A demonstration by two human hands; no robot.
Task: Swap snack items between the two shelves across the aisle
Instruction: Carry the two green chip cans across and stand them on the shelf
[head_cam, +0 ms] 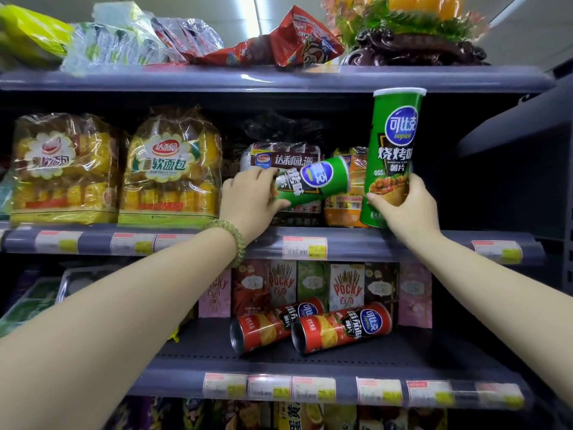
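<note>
My left hand (pixel 248 197) grips a green crisp can (pixel 313 181) that lies tilted on its side, its lid pointing right, just above the middle shelf (pixel 356 243). My right hand (pixel 406 209) holds a second green crisp can (pixel 392 150) upright by its lower part, its base near the same shelf's front edge. Both cans are in front of a dark cake bag (pixel 285 156) and an orange snack bag (pixel 344 209). Two red crisp cans (pixel 341 327) lie on their sides on the shelf below.
Two yellow bread bags (pixel 170 172) fill the middle shelf's left part; its right end is dark and bare. Pocky boxes (pixel 345 287) stand behind the red cans. The top shelf (pixel 279 79) carries snack bags and a plant ornament (pixel 412 35). Price tags line the shelf edges.
</note>
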